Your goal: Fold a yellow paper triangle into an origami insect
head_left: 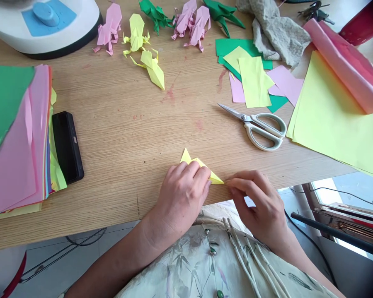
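Observation:
A small yellow folded paper (216, 179) lies on the wooden table near its front edge, with pointed tips sticking out at the top and right. My left hand (185, 188) covers most of it, its fingers curled and pressing it down. At the paper's right tip, my right hand (257, 198) has thumb and forefinger pinched together on the point. What the folds look like beneath my left hand is hidden. Scissors (264, 129) with pale handles lie beyond my right hand, blades pointing to the upper left.
Folded paper figures in pink (110, 29), yellow (136, 35) and green (157, 15) stand at the back. Paper scraps (255, 82), a grey cloth (273, 31) and yellow sheets (335, 128) lie right. A paper stack (12, 165), black phone (67, 147) and white appliance (65, 37) are left.

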